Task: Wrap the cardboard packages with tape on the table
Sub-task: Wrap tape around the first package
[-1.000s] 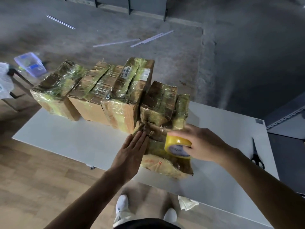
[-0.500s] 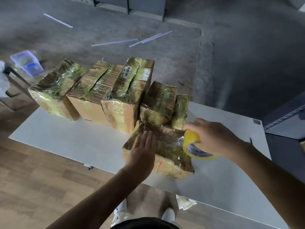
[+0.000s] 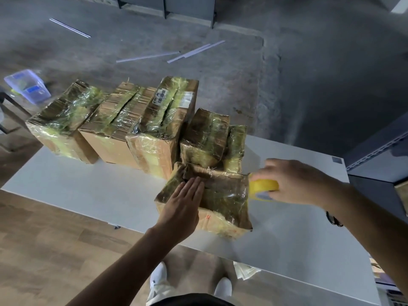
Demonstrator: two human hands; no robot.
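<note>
Rightward went the tape roll, gripped in the right hand, to the edge of the near package on the bench; the left hand pressed its top (fingers straight). Mid-strip, seemingly; next, down the side.

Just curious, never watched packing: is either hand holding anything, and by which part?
The right hand grips the round yellow tape roll by its outer rim. The left hand holds nothing, resting flat on the tape-wrapped brown cardboard package.
</note>
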